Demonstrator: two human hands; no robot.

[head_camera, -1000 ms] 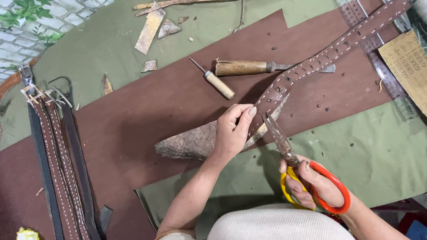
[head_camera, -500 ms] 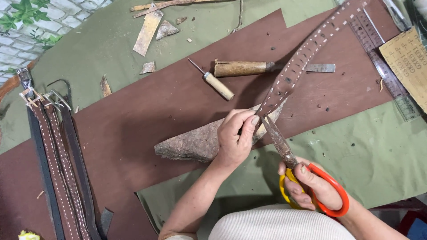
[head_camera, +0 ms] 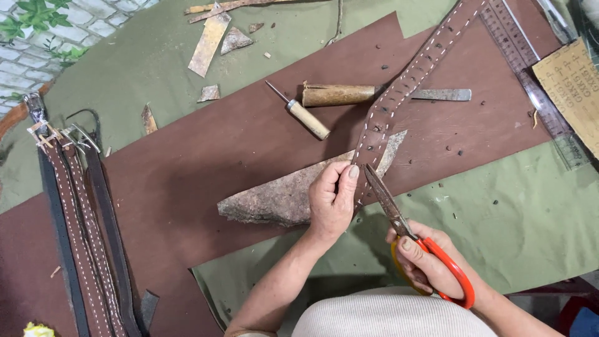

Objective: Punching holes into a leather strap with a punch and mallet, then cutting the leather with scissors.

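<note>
We're pinching the stitched brown strap [head_camera: 399,93] in our left hand [head_camera: 332,198]; our right hand [head_camera: 427,262] is gripping orange-handled scissors [head_camera: 399,218], blades at the strap's end.

Our left hand [head_camera: 332,198] pinches a matt brown leather strap [head_camera: 399,97] with pale stitching; beneath its fingers, a rough stone slab [head_camera: 274,200]. Our right hand [head_camera: 424,262] grips dull metal scissors [head_camera: 399,218], glossy orange plastic handles.

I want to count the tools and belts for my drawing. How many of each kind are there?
Belts being cut, held by the left hand: 1, the stitched brown belt
Finished belts lying at the left: about 3
Scissors, in the right hand: 1
Awl: 1
Wooden-handled chisel: 1
Ruler: 1
Total: about 8
</note>
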